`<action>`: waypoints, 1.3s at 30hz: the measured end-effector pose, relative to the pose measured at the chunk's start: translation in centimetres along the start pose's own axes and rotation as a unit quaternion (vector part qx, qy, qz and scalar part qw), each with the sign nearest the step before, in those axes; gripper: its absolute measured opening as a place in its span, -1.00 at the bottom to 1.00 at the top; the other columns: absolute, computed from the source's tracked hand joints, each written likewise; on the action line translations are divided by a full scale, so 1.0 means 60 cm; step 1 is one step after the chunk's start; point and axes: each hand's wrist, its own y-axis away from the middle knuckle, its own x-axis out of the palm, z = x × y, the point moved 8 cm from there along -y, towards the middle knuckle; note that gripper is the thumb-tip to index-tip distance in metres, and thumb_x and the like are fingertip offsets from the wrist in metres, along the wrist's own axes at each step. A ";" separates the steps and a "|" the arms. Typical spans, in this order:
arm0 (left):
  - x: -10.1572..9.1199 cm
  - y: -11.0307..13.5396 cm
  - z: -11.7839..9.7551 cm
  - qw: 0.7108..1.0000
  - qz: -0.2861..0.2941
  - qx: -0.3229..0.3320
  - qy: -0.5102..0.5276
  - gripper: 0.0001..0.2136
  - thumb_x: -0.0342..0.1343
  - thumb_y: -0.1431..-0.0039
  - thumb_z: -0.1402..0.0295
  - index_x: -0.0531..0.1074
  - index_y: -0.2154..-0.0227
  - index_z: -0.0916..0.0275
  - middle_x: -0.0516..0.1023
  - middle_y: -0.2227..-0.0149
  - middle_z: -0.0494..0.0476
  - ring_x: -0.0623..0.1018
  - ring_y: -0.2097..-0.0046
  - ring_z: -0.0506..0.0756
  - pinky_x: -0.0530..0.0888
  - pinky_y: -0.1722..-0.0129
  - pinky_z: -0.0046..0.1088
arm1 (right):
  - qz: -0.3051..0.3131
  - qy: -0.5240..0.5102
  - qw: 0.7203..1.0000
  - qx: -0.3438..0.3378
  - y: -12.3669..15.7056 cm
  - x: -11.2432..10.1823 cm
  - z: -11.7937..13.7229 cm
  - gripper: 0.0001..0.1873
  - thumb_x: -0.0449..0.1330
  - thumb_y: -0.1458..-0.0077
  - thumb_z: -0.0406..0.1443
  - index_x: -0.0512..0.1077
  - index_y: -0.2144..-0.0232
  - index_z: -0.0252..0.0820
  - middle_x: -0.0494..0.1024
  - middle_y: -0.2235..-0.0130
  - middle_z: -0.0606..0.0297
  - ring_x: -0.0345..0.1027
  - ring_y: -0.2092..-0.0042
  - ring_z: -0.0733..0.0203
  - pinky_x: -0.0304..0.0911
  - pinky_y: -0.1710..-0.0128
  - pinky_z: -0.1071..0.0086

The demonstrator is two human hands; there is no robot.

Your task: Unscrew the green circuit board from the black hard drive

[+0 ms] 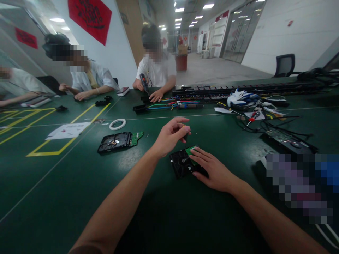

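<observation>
A black hard drive (pixel 180 164) with a green circuit board (pixel 189 151) lies flat on the green table in front of me. My left hand (pixel 172 135) is closed around a small screwdriver (pixel 185 144), held upright with its shaft pointing down at the board's far edge. Most of the handle is hidden by the fingers. Across the drive's right side rests my right hand (pixel 209 165), fingers stretched out flat and pressing on the board and casing. To the left sits a second hard drive (pixel 115 141), its green board (pixel 137 138) sticking out at one end.
Small screws (pixel 147 135) lie beside the second drive, near a white tape roll (pixel 117 124). Another drive (pixel 288 141), cables, a red screwdriver (pixel 253 118) and gloves (pixel 242 98) are at right. Across the table a person holds a power screwdriver (pixel 144 84); two more people sit left.
</observation>
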 end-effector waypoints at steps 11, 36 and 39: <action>-0.005 -0.002 0.013 0.999 0.010 -0.024 0.045 -0.78 0.16 -0.37 0.21 0.59 0.13 0.24 0.58 0.14 0.21 0.56 0.11 0.10 0.53 0.35 -0.49 | 0.010 0.006 1.000 0.003 0.000 0.003 -0.003 -0.34 0.23 -0.32 -0.14 0.27 -0.40 -0.11 0.19 -0.48 0.11 -0.12 -0.53 -0.14 0.01 -0.46 -0.22; -0.007 -0.008 0.018 0.999 0.012 0.013 0.037 -0.78 0.13 -0.42 0.21 0.55 0.09 0.24 0.57 0.17 0.18 0.57 0.14 0.08 0.54 0.34 -0.49 | 0.011 0.028 0.999 0.016 -0.007 0.009 -0.010 -0.34 0.19 -0.36 -0.06 0.26 -0.39 -0.13 0.19 -0.48 0.10 -0.11 -0.53 -0.12 0.06 -0.43 -0.20; -0.005 -0.009 0.018 0.999 0.017 0.020 0.035 -0.78 0.12 -0.43 0.21 0.55 0.08 0.25 0.57 0.17 0.18 0.57 0.14 0.07 0.56 0.32 -0.47 | 0.010 0.032 0.999 0.017 -0.010 0.010 -0.012 -0.35 0.18 -0.36 -0.08 0.26 -0.39 -0.17 0.19 -0.48 0.07 -0.13 -0.53 -0.12 0.05 -0.44 -0.20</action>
